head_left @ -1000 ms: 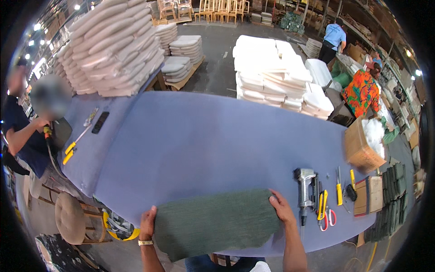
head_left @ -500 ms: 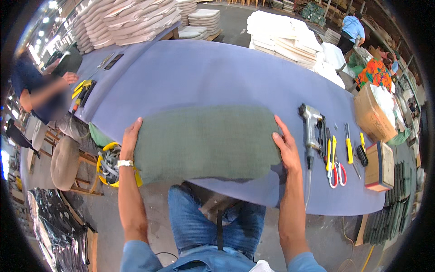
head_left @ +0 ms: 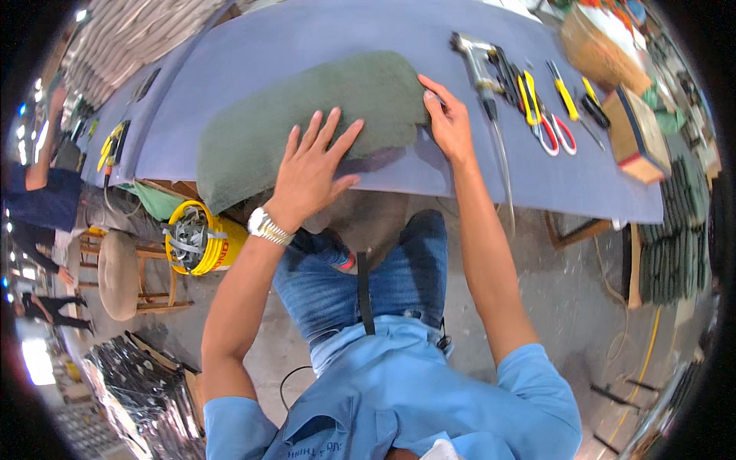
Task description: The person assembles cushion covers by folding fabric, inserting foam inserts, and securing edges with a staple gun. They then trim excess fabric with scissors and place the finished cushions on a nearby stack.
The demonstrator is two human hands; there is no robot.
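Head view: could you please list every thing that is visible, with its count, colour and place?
cushion: one, dark green, on the table's near edge
table: one, blue-purple cover, across the top
staple gun: one, grey metal, right of the cushion
hand tools: several, yellow and red handles, right of the staple gun
boxes: two, brown, far right of the table
bucket: one, yellow, under the table at left
stool: one, tan seat, left of the bucket
left hand: one, flat on the cushion, fingers spread, watch on the wrist
right hand: one, at the cushion's right end
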